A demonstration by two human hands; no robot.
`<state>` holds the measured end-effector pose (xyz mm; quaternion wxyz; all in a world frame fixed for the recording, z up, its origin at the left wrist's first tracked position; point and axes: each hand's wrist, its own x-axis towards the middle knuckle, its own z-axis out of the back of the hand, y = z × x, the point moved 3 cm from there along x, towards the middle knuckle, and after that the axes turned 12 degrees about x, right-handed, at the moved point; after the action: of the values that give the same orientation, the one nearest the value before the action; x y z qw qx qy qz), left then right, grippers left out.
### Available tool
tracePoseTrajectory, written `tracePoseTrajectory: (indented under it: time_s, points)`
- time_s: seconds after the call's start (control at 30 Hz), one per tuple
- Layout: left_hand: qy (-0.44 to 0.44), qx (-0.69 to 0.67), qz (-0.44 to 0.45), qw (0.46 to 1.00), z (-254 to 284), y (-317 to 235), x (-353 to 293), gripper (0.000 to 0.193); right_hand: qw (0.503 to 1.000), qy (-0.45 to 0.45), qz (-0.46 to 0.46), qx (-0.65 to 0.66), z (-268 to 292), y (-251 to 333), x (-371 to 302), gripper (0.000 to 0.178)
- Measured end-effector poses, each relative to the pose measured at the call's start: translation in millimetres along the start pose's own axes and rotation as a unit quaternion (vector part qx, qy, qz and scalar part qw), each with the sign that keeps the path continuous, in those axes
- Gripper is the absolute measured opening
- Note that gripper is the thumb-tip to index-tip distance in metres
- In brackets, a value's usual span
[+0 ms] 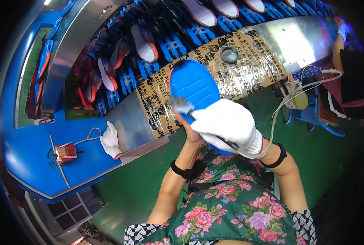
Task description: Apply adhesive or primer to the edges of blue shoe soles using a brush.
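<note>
A blue shoe-sole-shaped piece [194, 83] with ridges across its face is held tilted before me, over the near edge of the paper-covered ledge. My bare left hand [193, 134] grips it from its left side, its fingers partly hidden behind it. Over its lower part is my right hand [227, 124] in a white knitted glove, closed round a brush. The brush's grey bristles [181, 105] lie at the left edge of the blue piece; its handle is hidden in the glove. A thin white tube [274, 118] runs to the right wrist.
Beyond the ledge [247, 61], shoe soles [145, 45] sit on blue holders in rows. On the ledge stands a small round container [229, 54]. A white glove [110, 141] and a red can-like object [65, 152] lie on the blue table at left. Another person's arm [338, 51] shows at far right.
</note>
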<state>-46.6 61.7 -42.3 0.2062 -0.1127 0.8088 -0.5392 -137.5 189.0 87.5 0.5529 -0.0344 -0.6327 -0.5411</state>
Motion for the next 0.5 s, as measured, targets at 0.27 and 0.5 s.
tracePoseTrajectory:
  time_s: [0.27,0.5]
  points:
    - [0.024,-0.098,-0.003,0.995,11,3,5,0.107,1.000,0.013,0.015,0.016,-1,-3,-12,0.037]
    - [-0.074,-0.114,-0.028,0.990,37,22,13,0.104,0.991,-0.050,-0.077,0.097,13,-14,-19,0.025]
